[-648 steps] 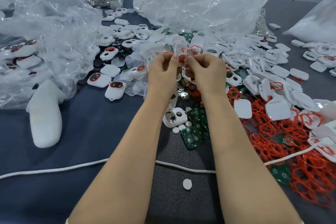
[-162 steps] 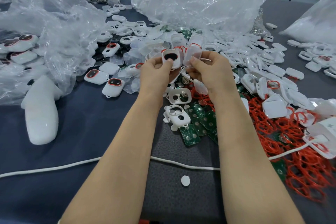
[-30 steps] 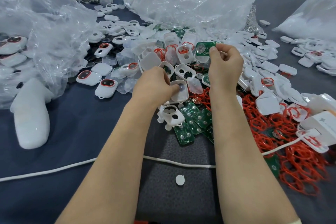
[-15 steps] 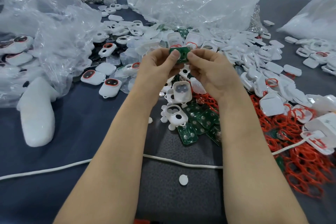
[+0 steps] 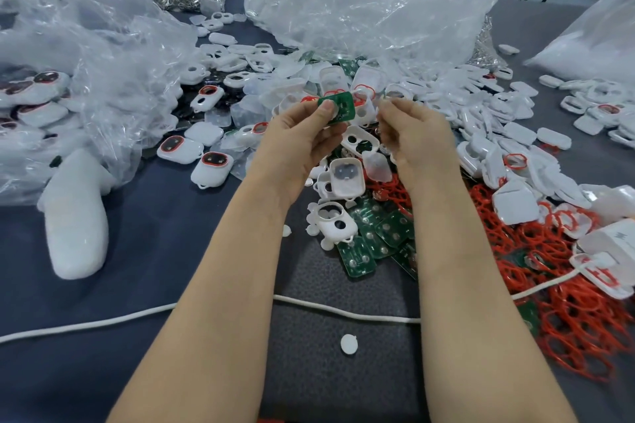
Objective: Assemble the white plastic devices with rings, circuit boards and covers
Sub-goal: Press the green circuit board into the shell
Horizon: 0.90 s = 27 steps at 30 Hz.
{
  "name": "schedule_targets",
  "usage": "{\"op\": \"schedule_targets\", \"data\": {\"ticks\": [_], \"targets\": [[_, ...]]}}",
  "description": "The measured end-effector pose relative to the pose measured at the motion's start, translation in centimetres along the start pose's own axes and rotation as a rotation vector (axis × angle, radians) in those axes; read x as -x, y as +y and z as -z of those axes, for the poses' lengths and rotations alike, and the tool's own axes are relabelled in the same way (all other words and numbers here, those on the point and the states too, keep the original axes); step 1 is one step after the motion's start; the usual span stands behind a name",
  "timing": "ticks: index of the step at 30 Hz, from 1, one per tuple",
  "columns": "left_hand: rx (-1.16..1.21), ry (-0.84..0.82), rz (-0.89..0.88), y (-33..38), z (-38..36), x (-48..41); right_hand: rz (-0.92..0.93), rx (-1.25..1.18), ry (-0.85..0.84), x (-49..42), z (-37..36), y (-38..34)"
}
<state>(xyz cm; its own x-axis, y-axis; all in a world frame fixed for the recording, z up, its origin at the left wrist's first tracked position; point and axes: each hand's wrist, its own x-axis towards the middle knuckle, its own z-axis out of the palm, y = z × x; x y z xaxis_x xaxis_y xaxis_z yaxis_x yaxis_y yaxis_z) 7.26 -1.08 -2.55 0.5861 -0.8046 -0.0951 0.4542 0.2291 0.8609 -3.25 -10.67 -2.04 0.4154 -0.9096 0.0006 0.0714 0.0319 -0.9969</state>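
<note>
Two hands held above the middle of the table (image 5: 154,251), near each other, not touching. Left hand (image 5: 302,141): thumb on top, fingers curled beneath, pinching one circuit board (image 5: 340,106) by its near left end. Circuit board: green, flat, rounded corners, small dark marks on the upper face, slightly tilted, clear of the parts heap and just left of the right fingertips. Right hand (image 5: 417,139): fingers curled inward toward the board, apart from it; contents of the curl too blurred to tell. Directly below the hands: white shell (image 5: 345,177), open side up, two grey discs inside. Nearer the body: white cover (image 5: 335,221) with two round openings, lying partly on loose boards (image 5: 374,233), green with round silver pads. To the right: heap of red rings (image 5: 567,319), mixed with white covers. To the left: closed white devices (image 5: 214,168) with red-rimmed dark windows, beside a crumpled clear bag (image 5: 86,62). Further back: second clear bag (image 5: 360,3) above a spread of white parts. At the near edge: dark mat (image 5: 326,381) with a single white disc (image 5: 348,343) on it, and a white cord (image 5: 103,323) across table and mat, passing behind both forearms.
</note>
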Motion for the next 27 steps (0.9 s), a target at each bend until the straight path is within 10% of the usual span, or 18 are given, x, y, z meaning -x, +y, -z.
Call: {"op": "schedule_targets", "data": {"ticks": [4,10,14,17,27], "targets": [[-0.064,0.016,-0.037,-0.4,-0.1,-0.2,0.208,0.622,0.288,0.1,-0.1,0.7],[-0.213,-0.031,-0.087,-0.6,-0.6,0.4,0.231,0.382,-0.069,0.5,-1.1,-0.1],[-0.946,0.162,-0.299,-0.2,0.2,0.4,0.121,0.182,0.051,-0.1,-0.1,-0.3],[-1.271,0.132,-0.142,0.2,0.8,0.7,0.084,0.184,0.119,-0.3,0.5,-0.3],[-1.432,-0.055,-0.038,-0.2,0.0,1.2,0.152,0.330,0.162,-0.3,0.3,-0.1]]}}
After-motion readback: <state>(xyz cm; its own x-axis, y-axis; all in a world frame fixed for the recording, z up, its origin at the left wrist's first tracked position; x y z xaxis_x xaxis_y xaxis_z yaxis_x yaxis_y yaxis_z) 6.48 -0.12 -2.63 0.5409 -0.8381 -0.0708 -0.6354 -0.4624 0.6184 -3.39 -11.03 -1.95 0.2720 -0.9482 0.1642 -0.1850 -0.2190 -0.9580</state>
